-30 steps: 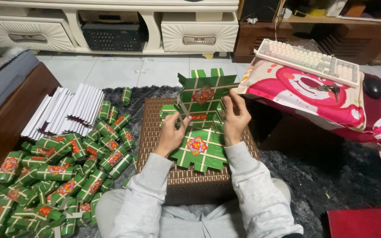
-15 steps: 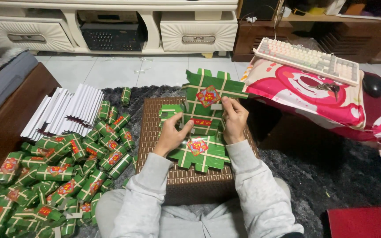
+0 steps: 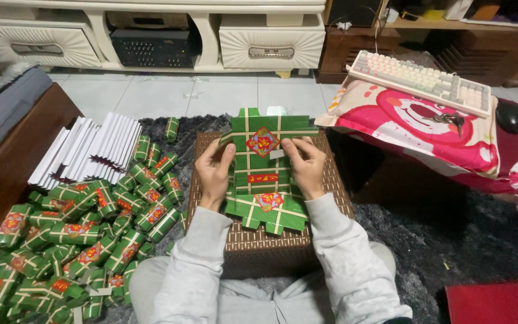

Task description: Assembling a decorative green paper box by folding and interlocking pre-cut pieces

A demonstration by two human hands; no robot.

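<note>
Green card sheet [image 3: 263,174], now flatter, stays pinched by left hand [image 3: 213,174] and right hand [image 3: 307,169].

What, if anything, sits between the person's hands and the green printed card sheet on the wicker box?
Nothing visible. The left hand and right hand both already grip the green card sheet at its side edges, over the wicker box. The pile of folded green pieces lies off to the left, apart.

A pale tiled floor [image 3: 211,93] is seen beyond a dark shaggy rug [image 3: 451,240]; a cream cabinet with drawers [image 3: 271,45] is set along the far side, and a brown wooden shelf unit [image 3: 451,42] is placed beside it
</note>
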